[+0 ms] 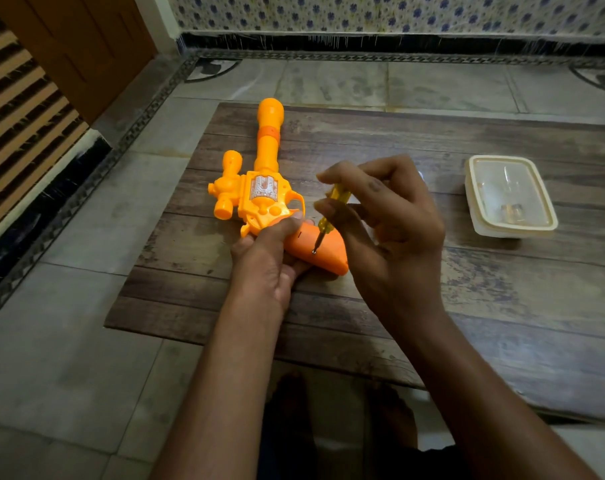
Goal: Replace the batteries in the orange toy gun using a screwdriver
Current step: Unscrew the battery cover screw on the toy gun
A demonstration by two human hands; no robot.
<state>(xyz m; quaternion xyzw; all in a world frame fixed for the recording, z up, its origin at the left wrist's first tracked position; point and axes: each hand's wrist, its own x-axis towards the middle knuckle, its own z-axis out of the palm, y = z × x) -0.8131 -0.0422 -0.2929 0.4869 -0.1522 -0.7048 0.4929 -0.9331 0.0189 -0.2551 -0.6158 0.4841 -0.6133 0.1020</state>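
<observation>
Seating the screwdriver (330, 212) tip in the grip screw (314, 251) of the toy gun (259, 192) lying on the mat (467, 306).
Right hand (391, 230) pinches the handle, left hand (270, 261) clasps the grip — a tilted tip could slip out and chew the screw head.

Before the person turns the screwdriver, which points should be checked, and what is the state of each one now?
1. Screwdriver tip sits on the screw in the grip: ok.
2. Right hand pinches the yellow handle: ok.
3. Left hand holds the toy gun steady on the wooden board: ok.
4. Tip fits the screw head: cannot tell.
5. Container with what look like batteries nearby: ok.
</observation>
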